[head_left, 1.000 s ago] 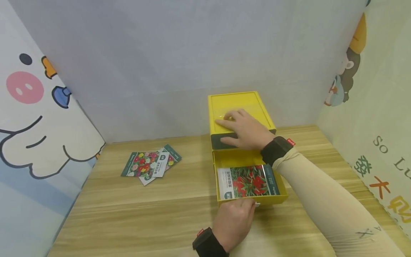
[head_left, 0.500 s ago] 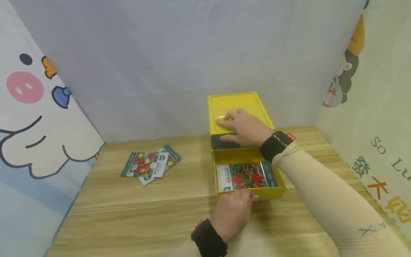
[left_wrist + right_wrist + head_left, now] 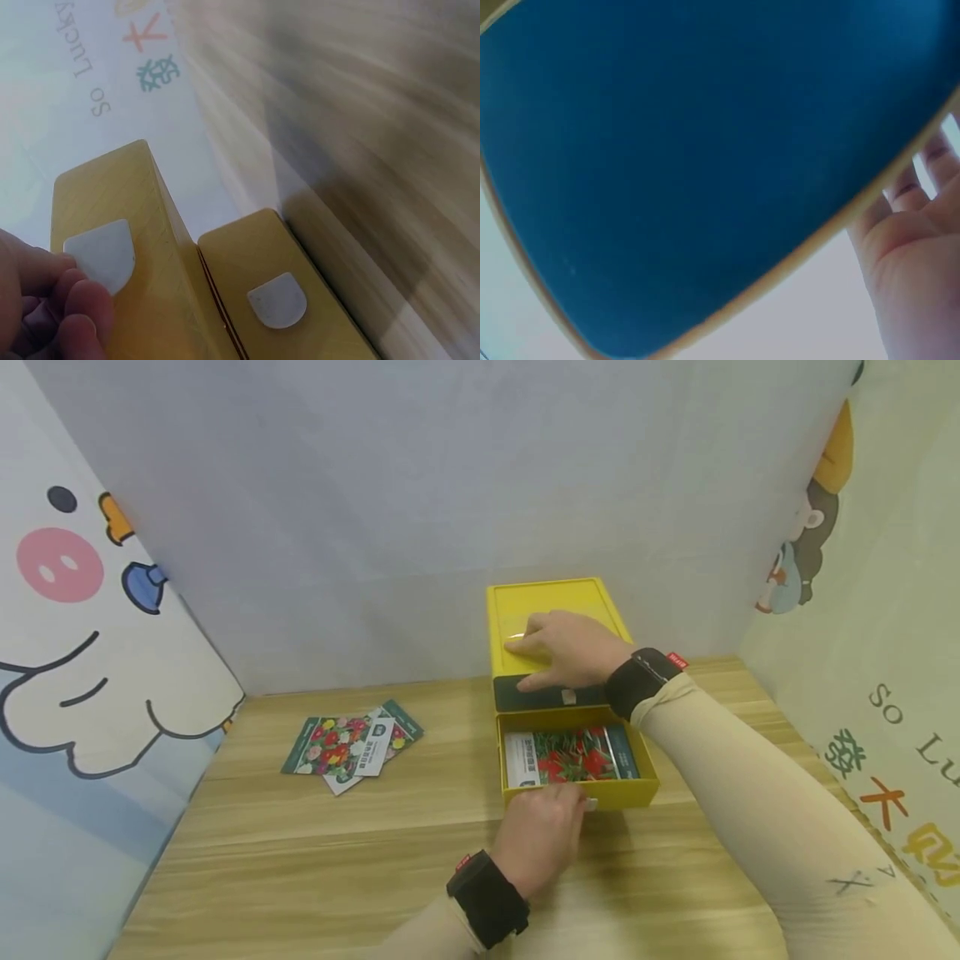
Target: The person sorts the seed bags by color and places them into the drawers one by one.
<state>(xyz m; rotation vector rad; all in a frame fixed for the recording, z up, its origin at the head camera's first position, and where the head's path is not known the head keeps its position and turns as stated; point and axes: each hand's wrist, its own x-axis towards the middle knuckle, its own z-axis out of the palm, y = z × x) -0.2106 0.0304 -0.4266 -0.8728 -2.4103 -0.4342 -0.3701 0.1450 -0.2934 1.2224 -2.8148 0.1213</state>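
Note:
A small yellow drawer box (image 3: 603, 602) stands against the back wall with one drawer (image 3: 626, 792) pulled partly out. A flower seed packet (image 3: 573, 753) with red blooms lies in that drawer. My left hand (image 3: 536, 835), fingers curled, pinches the whitish pull tab (image 3: 105, 251) on the drawer's front. My right hand (image 3: 576, 647) rests on top of the box with its fingers stretched forward and the thumb near the dark front panel. The right wrist view is filled by a dark blue panel (image 3: 705, 165) with a yellowish rim, the hand's palm at its right.
Several overlapping flower seed packets (image 3: 341, 747) lie on the wood-grain table (image 3: 315, 843) to the left. Another yellow drawer front (image 3: 259, 255) with its own tab sits beside the pulled one. Cartoon-printed sheets (image 3: 67, 635) and a pale back wall (image 3: 337, 527) enclose the table.
The drawer has slid inward toward the box, its seed packet moving with it. My left hand has travelled forward along with it. My right hand has stayed on the box top.

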